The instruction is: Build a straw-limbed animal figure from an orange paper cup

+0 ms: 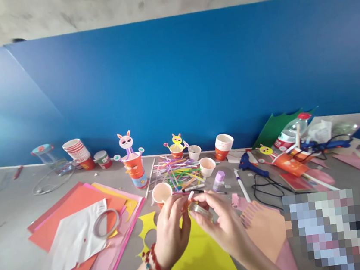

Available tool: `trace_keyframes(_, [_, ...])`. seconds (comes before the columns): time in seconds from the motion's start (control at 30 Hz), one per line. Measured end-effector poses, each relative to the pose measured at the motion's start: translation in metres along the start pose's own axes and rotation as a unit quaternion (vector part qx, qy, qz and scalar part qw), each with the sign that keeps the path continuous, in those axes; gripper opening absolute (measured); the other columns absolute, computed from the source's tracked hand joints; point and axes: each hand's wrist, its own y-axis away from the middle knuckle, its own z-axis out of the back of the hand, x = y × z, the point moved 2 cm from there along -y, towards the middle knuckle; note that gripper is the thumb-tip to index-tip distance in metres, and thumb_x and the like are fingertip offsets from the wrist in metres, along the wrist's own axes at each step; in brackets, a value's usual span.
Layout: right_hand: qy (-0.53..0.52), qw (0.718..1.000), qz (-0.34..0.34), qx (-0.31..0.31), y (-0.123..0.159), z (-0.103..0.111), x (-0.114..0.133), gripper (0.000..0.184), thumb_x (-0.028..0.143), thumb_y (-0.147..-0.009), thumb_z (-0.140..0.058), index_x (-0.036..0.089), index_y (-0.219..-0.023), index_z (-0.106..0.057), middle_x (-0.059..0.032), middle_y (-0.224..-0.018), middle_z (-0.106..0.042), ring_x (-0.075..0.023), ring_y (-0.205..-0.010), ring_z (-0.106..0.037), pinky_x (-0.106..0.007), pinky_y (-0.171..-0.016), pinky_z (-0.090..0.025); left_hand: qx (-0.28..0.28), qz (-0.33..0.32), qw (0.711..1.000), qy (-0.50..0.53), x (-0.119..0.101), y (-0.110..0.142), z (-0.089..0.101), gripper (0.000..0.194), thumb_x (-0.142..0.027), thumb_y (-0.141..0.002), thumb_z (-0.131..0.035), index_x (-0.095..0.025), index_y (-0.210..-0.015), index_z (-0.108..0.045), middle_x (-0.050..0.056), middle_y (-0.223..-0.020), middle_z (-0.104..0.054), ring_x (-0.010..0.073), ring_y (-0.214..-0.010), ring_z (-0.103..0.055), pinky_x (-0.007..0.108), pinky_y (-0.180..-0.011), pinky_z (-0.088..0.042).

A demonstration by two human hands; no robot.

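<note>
tape roll (202, 211) in grip, a person's right hand (222, 219) pinched it above a yellow sheet (209, 253), well forward of the bench's (17, 266) back edge. the left hand (172, 227) curled its fingertips close by, near a small white piece (191, 195); whether they pinched it could not be told. toward the back edge, a white-faced cup figure (133, 165) and a yellow-faced one (177, 141) stood apparently complete, while the handwork looked unfinished and loose thin strips (178, 174) seemed unused. fingers hid much of the work; pixelation masked part of the bench's right front.
</note>
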Motion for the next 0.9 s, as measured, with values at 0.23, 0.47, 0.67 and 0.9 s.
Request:
trace_keyframes(0.23, [0.040,0.999,0.005,-0.019,0.002,-0.003,0.006,0.013,0.030,-0.091,-0.064,0.024,-0.102,-0.060,-0.0055,-0.090,-0.069,-0.0244,-0.084,-0.064,-0.036,-0.076,-0.051,-0.024,-0.054,0.997,-0.044,0.005,0.000,0.000,0.047,-0.001,-0.086,-0.052,-0.024,-0.127,-0.055,0.010,-0.115,-0.070,0.0246,-0.106,-0.064,0.038,-0.094,-0.049])
trace_keyframes(0.47, [0.021,0.999,-0.033,-0.035,0.006,-0.010,0.006,0.014,0.034,-0.092,-0.062,0.023,-0.098,-0.059,-0.0051,-0.089,-0.069,-0.0228,-0.079,-0.066,-0.034,-0.072,-0.053,-0.051,-0.066,0.995,-0.055,0.008,0.001,0.003,0.046,-0.002,-0.086,-0.054,-0.025,-0.125,-0.058,0.009,-0.112,-0.072,0.0257,-0.103,-0.065,0.040,-0.093,-0.048])
trace_keyframes(0.67, [0.016,0.998,-0.025,-0.048,0.007,-0.012,0.006,0.010,0.033,-0.093,-0.062,0.024,-0.097,-0.060,-0.0057,-0.090,-0.070,-0.0240,-0.083,-0.067,-0.036,-0.075,-0.054,-0.069,-0.072,0.994,-0.055,0.008,0.001,0.006,0.046,-0.002,-0.087,-0.055,-0.026,-0.126,-0.061,0.008,-0.108,-0.072,0.0248,-0.098,-0.066,0.038,-0.090,-0.049])
trace_keyframes(0.9, [0.035,0.995,0.055,-0.072,0.010,-0.012,0.012,0.016,0.024,-0.092,-0.064,0.027,-0.106,-0.059,-0.0031,-0.097,-0.073,-0.0240,-0.091,-0.069,-0.048,-0.106,-0.040,-0.070,-0.070,0.994,-0.044,0.009,0.001,0.005,0.046,-0.002,-0.086,-0.058,-0.027,-0.124,-0.062,0.008,-0.107,-0.073,0.0241,-0.096,-0.066,0.038,-0.088,-0.049])
